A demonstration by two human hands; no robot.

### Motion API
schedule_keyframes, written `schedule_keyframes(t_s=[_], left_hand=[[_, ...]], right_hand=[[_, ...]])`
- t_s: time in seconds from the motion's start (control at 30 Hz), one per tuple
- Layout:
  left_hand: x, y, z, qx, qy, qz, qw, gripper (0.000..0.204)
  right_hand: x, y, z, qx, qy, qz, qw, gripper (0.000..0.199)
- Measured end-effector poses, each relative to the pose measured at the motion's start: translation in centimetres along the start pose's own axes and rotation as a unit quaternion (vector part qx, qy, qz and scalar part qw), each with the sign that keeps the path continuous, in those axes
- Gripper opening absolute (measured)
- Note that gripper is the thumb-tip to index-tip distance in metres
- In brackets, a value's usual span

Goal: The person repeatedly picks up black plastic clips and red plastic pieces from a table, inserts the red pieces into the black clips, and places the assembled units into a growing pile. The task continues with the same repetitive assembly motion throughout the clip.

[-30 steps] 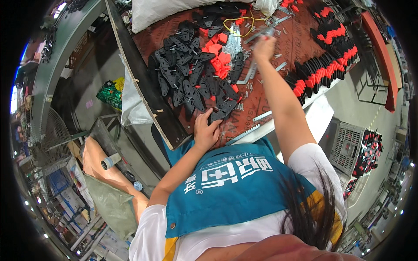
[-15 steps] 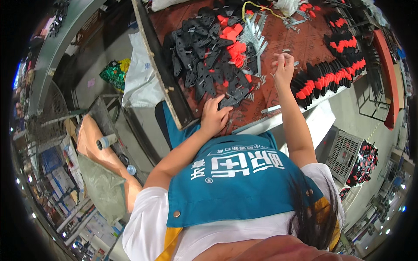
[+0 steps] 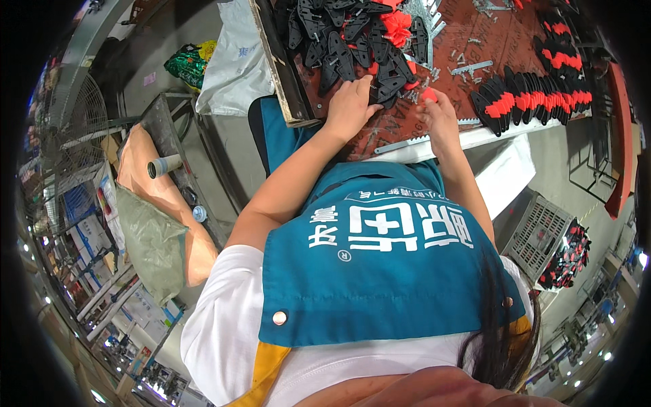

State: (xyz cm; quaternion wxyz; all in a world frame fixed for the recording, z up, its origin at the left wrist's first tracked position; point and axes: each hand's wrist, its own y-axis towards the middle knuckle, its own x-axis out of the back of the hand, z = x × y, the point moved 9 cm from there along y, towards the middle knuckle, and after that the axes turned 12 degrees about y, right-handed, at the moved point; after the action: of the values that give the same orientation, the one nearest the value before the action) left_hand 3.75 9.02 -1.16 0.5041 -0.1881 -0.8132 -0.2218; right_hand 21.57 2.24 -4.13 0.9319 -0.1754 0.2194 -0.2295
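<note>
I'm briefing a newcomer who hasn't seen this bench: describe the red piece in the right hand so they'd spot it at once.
Start at the reddish-brown tabletop near the picture's top. At its near edge, left of the row of black-and-red parts, find the right hand. The small red piece is held at its upper end, unlike the loose red pieces heaped farther off.

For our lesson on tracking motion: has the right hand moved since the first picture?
Yes: the right hand has come in toward the table's near edge and is now much closer to it.
</note>
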Motion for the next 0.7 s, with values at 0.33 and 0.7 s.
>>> schedule_keyframes(t_s=[0.33, 0.7], left_hand=[[-0.4, -4.3, 0.0, 0.324, -0.722, 0.129, 0.597, 0.023], [1.7, -4.3, 0.8, 0.296, -0.645, 0.059, 0.702, 0.012]], right_hand=[[-4.0, -2.6, 2.5, 0.049, -0.114, 0.106, 0.987, 0.029], [-6.3, -3.6, 2.9, 0.070, -0.061, 0.173, 0.981, 0.028]])
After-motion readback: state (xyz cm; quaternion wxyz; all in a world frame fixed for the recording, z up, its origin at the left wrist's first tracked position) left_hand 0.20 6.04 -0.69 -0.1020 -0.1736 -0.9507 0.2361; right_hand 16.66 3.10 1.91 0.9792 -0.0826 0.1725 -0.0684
